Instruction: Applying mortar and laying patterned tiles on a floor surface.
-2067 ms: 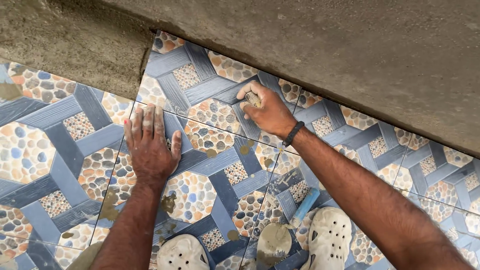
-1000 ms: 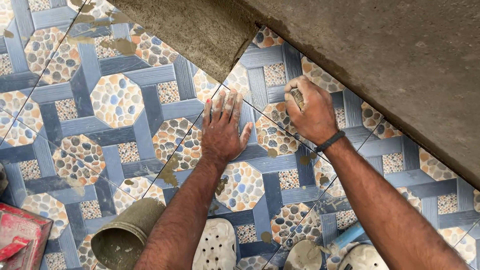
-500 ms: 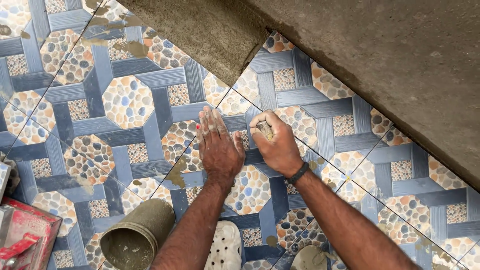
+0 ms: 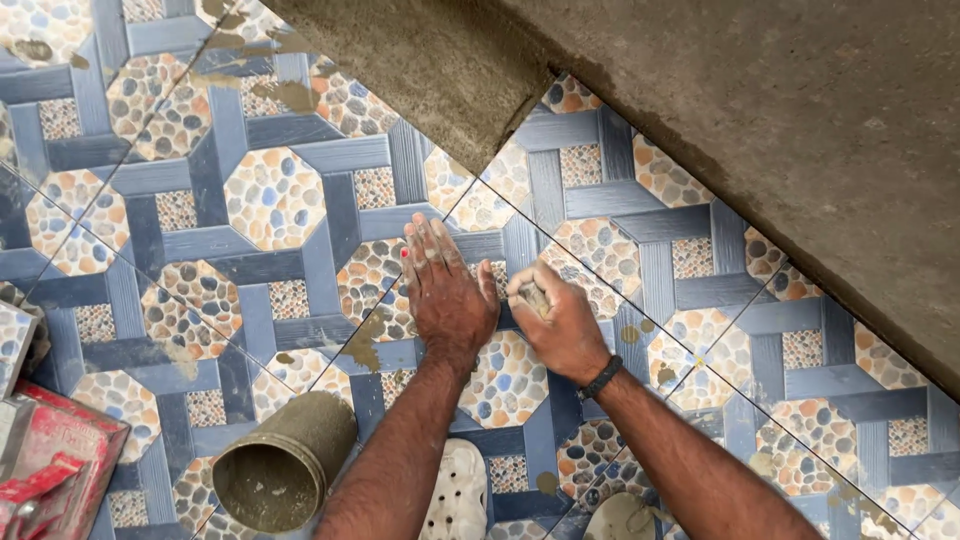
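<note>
On the patterned floor tiles [image 4: 280, 200], the left hand [image 4: 445, 290] lay flat with its fingers spread open and pressed to the surface, while just beside it the right hand [image 4: 555, 320], a black band at its wrist, was curled shut around a small grey lump [image 4: 530, 295] held against the tile joint. Near the left forearm lay a mud-smeared cylindrical pot [image 4: 285, 460] on its side, a red tool [image 4: 45, 470] sat at the lower left edge, and a grey cement slab [image 4: 760, 120] covered the upper right.
</note>
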